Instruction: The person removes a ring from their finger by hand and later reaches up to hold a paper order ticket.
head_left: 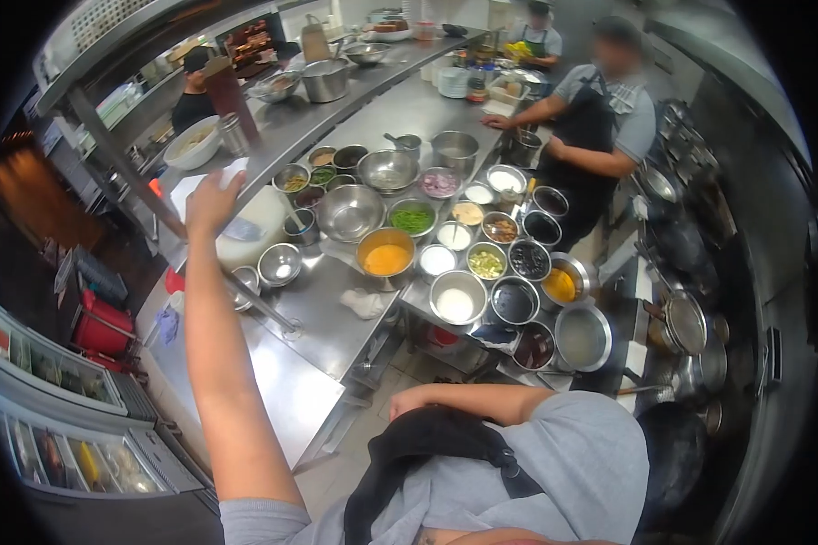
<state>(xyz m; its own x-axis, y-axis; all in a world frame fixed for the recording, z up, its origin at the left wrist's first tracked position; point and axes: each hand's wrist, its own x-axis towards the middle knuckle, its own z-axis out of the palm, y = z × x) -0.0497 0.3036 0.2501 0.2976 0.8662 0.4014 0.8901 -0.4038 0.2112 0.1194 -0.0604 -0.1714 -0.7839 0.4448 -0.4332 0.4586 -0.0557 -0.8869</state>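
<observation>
We've got L hand raised at the steel shelf, arm near straight, prob. bc that spot is at the far end of reach. Its fingers look closed around a white item (paper or cloth, can't tell which), so the item is up L, above tabletop level. R hand sits low by the torso; we can't tell its finger state & see nothing in it.

Containers stand packed close, prob. for quick access: pot of orange liquid, bowl of chopped greens just beside. Handle sticks up from a steel tub, we guess for easy grabbing. Shelf likely keeps the big pot off the work area.

Text: jar near stacked plates may have a label, too small to read; no brands we can make out.
</observation>
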